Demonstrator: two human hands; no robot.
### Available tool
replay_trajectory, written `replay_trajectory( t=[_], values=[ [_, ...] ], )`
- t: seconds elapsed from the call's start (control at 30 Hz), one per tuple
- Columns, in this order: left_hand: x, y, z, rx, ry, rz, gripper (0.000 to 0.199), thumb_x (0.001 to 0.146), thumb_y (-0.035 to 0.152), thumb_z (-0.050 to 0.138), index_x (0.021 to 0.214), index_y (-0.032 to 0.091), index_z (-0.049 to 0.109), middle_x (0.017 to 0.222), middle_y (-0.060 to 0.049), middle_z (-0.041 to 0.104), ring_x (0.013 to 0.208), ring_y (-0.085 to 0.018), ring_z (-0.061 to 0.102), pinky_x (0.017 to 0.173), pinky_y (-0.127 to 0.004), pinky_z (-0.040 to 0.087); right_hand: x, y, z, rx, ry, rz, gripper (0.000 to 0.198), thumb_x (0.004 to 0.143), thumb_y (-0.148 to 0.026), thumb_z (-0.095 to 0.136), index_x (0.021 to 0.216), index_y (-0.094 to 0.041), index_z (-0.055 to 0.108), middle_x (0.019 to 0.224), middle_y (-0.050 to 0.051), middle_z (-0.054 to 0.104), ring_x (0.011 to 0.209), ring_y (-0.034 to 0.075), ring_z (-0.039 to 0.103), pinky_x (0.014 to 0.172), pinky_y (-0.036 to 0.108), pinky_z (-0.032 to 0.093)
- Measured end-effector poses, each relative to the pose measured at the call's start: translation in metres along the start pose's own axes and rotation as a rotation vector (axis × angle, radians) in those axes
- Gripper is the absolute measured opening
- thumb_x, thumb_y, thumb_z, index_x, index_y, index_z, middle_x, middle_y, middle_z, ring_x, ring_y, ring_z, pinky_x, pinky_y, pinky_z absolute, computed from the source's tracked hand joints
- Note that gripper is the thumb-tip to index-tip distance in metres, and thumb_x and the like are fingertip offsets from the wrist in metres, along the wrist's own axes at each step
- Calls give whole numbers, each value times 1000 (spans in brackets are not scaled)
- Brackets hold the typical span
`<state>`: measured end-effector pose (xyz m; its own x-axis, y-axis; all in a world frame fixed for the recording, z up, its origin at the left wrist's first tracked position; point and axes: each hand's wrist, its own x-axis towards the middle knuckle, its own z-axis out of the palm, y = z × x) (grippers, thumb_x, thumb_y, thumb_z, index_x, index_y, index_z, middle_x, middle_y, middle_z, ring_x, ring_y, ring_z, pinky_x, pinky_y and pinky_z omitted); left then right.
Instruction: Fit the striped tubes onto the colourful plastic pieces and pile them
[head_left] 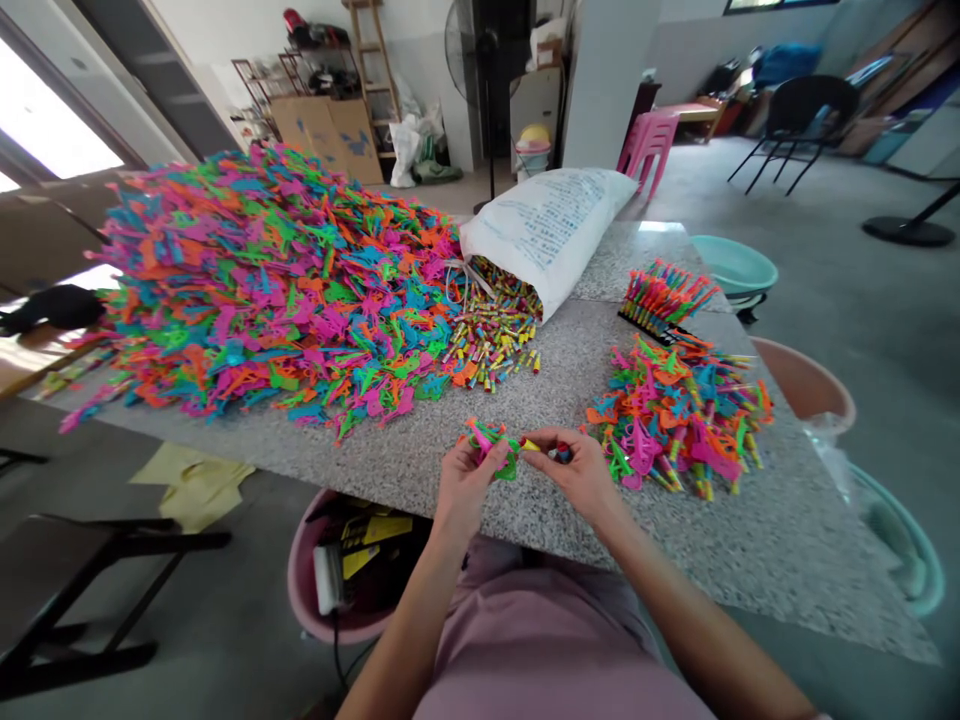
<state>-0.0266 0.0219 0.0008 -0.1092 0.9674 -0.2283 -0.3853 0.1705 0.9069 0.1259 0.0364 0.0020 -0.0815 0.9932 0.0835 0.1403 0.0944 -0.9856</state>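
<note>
My left hand [465, 483] is closed on a few small plastic pieces [504, 462], pink and green, above the front edge of the speckled table. Close beside it, my right hand [576, 468] pinches a small yellow tube [529, 445] whose end meets the green piece. Another small red and blue bit [562, 453] shows among the right fingers. A big heap of bright plastic pieces [285, 290] covers the table's left. Small striped tubes [491, 345] spill from a white woven sack [551, 230]. Right of my hands lies a pile of pieces joined with tubes [675, 410].
Upright tubes stand in a black rack [646, 324] at the table's [810, 560] right. Below the front edge sits a pink basin [300, 590] holding yellow-and-black items. More basins [739, 262] line the right side. A dark stool [97, 570] is at lower left.
</note>
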Motion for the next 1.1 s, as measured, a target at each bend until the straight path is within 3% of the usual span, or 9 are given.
replay_trajectory(
  t=[0.2, 0.37, 0.63, 0.73, 0.8, 0.87, 0.97, 1.03, 1.1],
  values=[
    [1, -2, 5, -6, -7, -13, 26, 64, 31, 81, 77, 13, 66, 66, 2, 63, 57, -6, 53, 54, -17, 44, -6, 5, 0, -49, 97, -34, 24, 72, -40, 73, 82, -18, 72, 72, 2, 68, 62, 15, 56, 56, 26, 42],
    [1, -8, 7, 9, 18, 31, 26, 65, 31, 80, 76, 13, 64, 61, 3, 59, 52, -5, 47, 49, -17, 37, -8, 8, 0, -182, 120, -183, 19, 78, -40, 69, 79, -20, 70, 72, 2, 67, 64, 16, 58, 58, 27, 45],
    [12, -29, 14, 148, 67, 128, 26, 71, 37, 74, 75, 14, 63, 67, 1, 60, 59, -9, 53, 57, -20, 41, -10, 19, 2, -324, 39, -390, 10, 86, -26, 62, 86, -23, 72, 78, 4, 69, 72, 17, 63, 66, 28, 50],
    [23, -29, 7, 322, -136, 89, 31, 73, 43, 70, 87, 16, 64, 75, -2, 64, 68, -14, 59, 65, -25, 46, -4, 29, -33, -355, 109, -363, 14, 85, -31, 62, 89, -22, 72, 84, 4, 71, 74, 17, 64, 66, 28, 51],
    [33, -26, -9, 565, -201, 108, 45, 70, 43, 72, 105, 17, 61, 91, -7, 66, 85, -20, 62, 76, -32, 48, 6, 34, -79, -434, 344, -309, 21, 85, -37, 61, 91, -20, 72, 85, 6, 71, 73, 18, 64, 67, 30, 51],
    [45, -25, -30, 892, -51, 178, 60, 66, 39, 76, 118, 18, 55, 110, -12, 62, 104, -26, 58, 88, -39, 45, 22, 36, -132, -610, 709, -213, 34, 82, -46, 61, 97, -17, 71, 78, 6, 68, 66, 19, 60, 69, 35, 49],
    [57, -28, -58, 1306, 235, 212, 59, 64, 40, 77, 115, 18, 57, 121, -15, 53, 116, -35, 48, 93, -48, 39, 46, 37, -182, -824, 754, -116, 42, 77, -49, 65, 106, -19, 69, 94, 13, 64, 88, 30, 59, 81, 46, 46],
    [61, -33, -66, 1405, 312, 200, 48, 64, 40, 76, 104, 17, 61, 116, -16, 54, 112, -37, 48, 88, -49, 39, 52, 37, -175, -836, 713, -162, 46, 80, -42, 62, 121, -20, 61, 116, 19, 54, 111, 37, 48, 92, 52, 40],
    [61, -39, -66, 1329, 314, 218, 33, 68, 37, 72, 92, 17, 62, 101, -12, 58, 101, -32, 53, 84, -45, 41, 47, 40, -140, -750, 617, -233, 44, 86, -30, 51, 127, -19, 56, 124, 20, 46, 120, 37, 41, 99, 53, 35]
  ],
)
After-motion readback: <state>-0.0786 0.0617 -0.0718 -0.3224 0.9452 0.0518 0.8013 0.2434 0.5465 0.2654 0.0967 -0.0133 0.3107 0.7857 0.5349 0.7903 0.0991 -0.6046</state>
